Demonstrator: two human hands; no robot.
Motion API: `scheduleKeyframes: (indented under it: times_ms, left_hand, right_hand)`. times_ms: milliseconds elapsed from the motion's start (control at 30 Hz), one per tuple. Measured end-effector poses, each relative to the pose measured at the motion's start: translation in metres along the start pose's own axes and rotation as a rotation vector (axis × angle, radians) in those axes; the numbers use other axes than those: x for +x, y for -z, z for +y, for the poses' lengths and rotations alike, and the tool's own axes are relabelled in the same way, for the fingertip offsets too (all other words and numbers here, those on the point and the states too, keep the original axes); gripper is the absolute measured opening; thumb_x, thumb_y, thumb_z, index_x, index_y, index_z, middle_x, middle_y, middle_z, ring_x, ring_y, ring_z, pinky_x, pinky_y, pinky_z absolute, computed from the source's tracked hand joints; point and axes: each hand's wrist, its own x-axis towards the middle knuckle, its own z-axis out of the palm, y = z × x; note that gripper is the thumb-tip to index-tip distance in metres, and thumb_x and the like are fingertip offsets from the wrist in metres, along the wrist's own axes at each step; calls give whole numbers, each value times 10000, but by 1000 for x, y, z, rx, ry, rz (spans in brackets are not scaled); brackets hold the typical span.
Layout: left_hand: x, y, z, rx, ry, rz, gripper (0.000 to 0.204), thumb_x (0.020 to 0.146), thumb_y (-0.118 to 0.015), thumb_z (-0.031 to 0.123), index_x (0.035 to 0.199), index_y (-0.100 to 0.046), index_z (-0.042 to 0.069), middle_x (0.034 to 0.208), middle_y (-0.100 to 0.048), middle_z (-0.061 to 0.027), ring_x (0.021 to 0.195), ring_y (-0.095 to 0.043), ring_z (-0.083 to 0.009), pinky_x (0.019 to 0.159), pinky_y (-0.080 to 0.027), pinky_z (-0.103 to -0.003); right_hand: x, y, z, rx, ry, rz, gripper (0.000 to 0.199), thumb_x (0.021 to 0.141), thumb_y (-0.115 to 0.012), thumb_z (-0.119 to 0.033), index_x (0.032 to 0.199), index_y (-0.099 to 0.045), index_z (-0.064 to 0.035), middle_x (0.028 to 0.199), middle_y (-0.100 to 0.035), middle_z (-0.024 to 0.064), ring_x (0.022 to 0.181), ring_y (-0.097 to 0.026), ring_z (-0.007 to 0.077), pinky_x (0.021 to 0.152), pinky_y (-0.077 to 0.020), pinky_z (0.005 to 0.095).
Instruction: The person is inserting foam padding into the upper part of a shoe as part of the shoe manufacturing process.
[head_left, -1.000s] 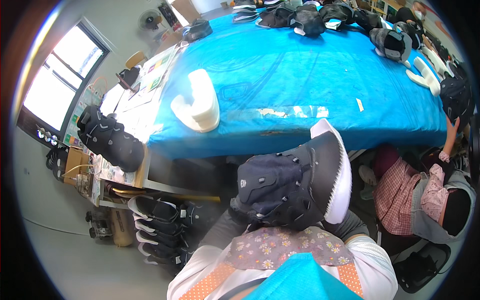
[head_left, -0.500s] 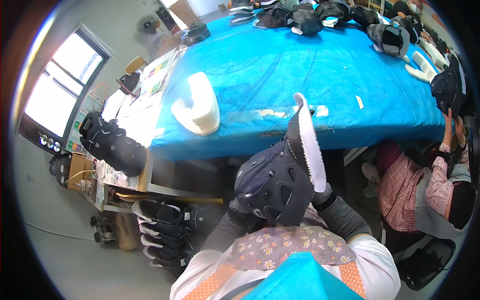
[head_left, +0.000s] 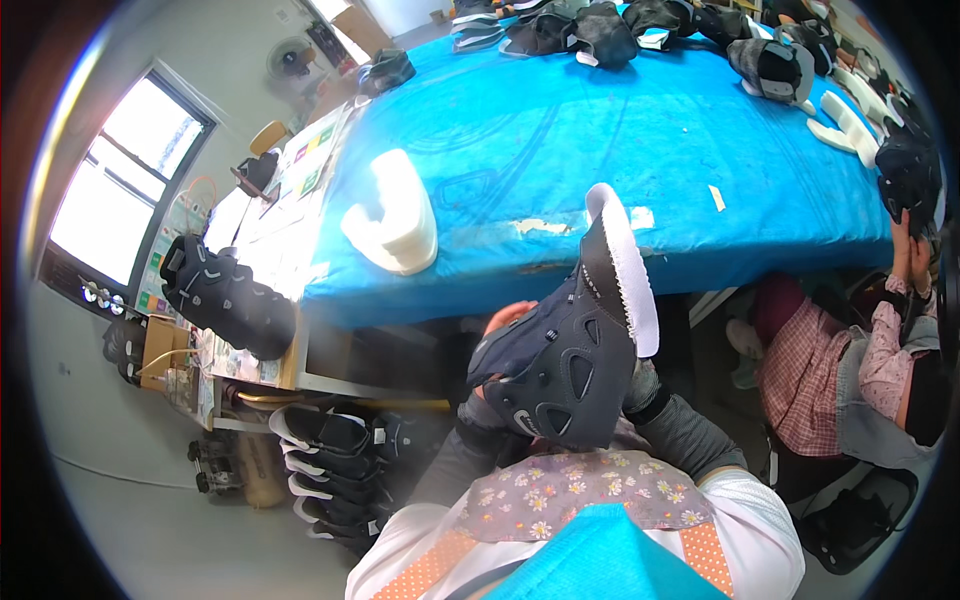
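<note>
In front of my chest I hold a dark boot upper (head_left: 555, 375) with oval cut-outs, tilted, and a white padded strip (head_left: 628, 265) running along its raised right edge. My left hand (head_left: 508, 318) is closed round its left side; some fingers show past the far edge, while the rest are covered by the upper. At the lower right, beneath the white strip, my right hand (head_left: 643, 384) grips the upper, its fingers mostly hidden behind it. Grey sleeves cover both forearms.
A blue-covered table (head_left: 600, 120) lies ahead, bearing a stack of white curved foam pieces (head_left: 400, 225) and several dark uppers (head_left: 605, 35) at the back. Stacked boot uppers (head_left: 225, 300) stand at left, more (head_left: 335, 470) below. A co-worker (head_left: 810, 360) sits at right, handling a black upper.
The upper has turned in my hands, showing more of its cut-out side. My left fingers have come into sight beyond its far edge. The co-worker's hands have shifted slightly.
</note>
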Motion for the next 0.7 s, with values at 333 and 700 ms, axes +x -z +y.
scheduleKeyframes:
  times_ms: [333,700]
  left_hand:
    - [-1,43,15,765,-90,-348,447,873,-620,152,1242,-450,-35,1180,-586,-147,1033,-609,-234,910,-509,-350]
    - [-14,16,16,513,54,-339,456,899,-594,208,1268,-437,-10,1264,-529,-144,1105,-559,-204,953,-469,-341]
  right_hand:
    - [-1,-16,-19,130,-197,157,313,822,-657,-31,1113,-562,31,1029,-646,71,926,-600,131,795,-488,278]
    - [1,-26,-19,-322,-6,223,347,796,-728,-80,1090,-585,33,961,-684,101,854,-620,112,757,-498,267]
